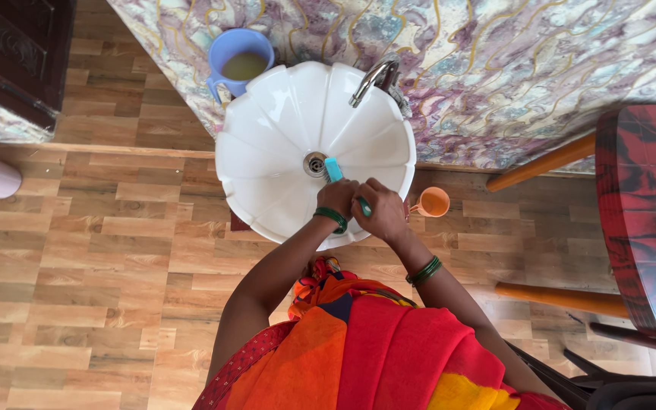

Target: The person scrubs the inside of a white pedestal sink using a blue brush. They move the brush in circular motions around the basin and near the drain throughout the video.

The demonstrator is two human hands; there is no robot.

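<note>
Both hands meet over the near rim of the white basin (pixel 267 163), just in front of its drain (pixel 314 163). The left hand (pixel 337 199) is clenched around the lower end of a slim teal stick (pixel 333 168), most likely a toothbrush or a similar plastic tool, whose free end points up toward the drain. The right hand (pixel 381 212) presses against the left and seems curled round the same stick, a sliver of teal showing between the two; how firmly it grips I cannot tell. The stick looks light, stiff and narrow, and over a basin it is probably wet and slick, so a pinch would slip; the sound hold is a full wrap low on the shaft, as the left hand has it, leaving the exposed end free. Green bangles (pixel 425 271) sit on both wrists, clear of the stick. Behind the basin a metal tap (pixel 373 76) arches over the bowl, and no water is seen running. A blue mug (pixel 238 55) of cloudy liquid stands at the basin's far left edge, and an orange cup (pixel 433 203) sits just right of the basin, near the right hand.
</note>
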